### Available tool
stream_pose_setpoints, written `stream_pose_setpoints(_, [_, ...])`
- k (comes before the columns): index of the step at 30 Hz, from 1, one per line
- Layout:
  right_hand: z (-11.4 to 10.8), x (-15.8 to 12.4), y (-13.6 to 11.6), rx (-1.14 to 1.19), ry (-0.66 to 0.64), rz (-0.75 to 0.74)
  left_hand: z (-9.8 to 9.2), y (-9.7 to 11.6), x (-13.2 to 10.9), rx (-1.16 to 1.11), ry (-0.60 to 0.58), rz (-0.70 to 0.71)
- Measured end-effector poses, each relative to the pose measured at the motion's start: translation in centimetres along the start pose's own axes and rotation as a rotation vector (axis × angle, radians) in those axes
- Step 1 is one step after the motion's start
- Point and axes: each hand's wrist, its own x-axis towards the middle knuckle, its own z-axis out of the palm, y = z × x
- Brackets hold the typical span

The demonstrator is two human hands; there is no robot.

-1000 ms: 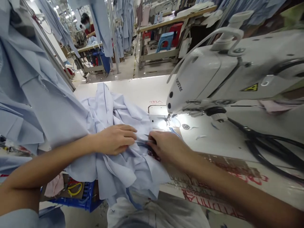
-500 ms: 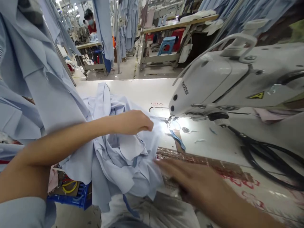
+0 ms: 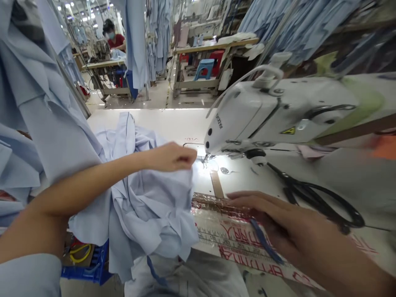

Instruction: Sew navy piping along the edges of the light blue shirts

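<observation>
My left hand (image 3: 177, 157) is closed in a pinch on the edge of a light blue garment (image 3: 145, 206), just left of the needle area of a white sewing machine (image 3: 247, 111). The garment lies bunched over the table edge and hangs toward my lap. My right hand (image 3: 291, 225) reaches over the front of the table, fingers stretched out and slightly bent. Under and beside its palm is a narrow darker blue fabric strip (image 3: 266, 243). Black-handled scissors (image 3: 309, 194) lie on the table beyond the right hand.
Light blue garments (image 3: 52, 99) hang at my left. Below them is a blue crate (image 3: 85, 268). A measuring tape (image 3: 229, 243) runs along the table's front under clear plastic. Farther back, a person (image 3: 116, 39) sits at another table, and a blue stool (image 3: 204, 69) stands beneath a workbench.
My right hand has moved right across the table. The blue strip went from near the needle to beside that hand. My left hand stays on the garment; the view has shifted right.
</observation>
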Motion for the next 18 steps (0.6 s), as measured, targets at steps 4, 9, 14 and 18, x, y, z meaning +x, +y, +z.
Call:
stream_pose_setpoints(4, [1.3,3.1,-3.8,0.207,0.011,0.027,-3.7,2.1,2.9,0.16,0.458,0.106])
stream_pose_setpoints(9, [5.0,9.8,-7.1,0.125,-0.298,0.099,-7.9,-0.7,-1.0,0.757,0.582,-0.245])
stream_pose_setpoints(14, [1.1,13.8,-8.9,0.499,-0.365,-0.29,-12.3,-1.7,-6.7,0.887,0.734,-0.486])
stream_pose_setpoints(18, [-1.0,8.5,-6.3,0.77,-0.549,-0.387,-4.0,-0.6,-3.0,0.649,0.321,-0.05])
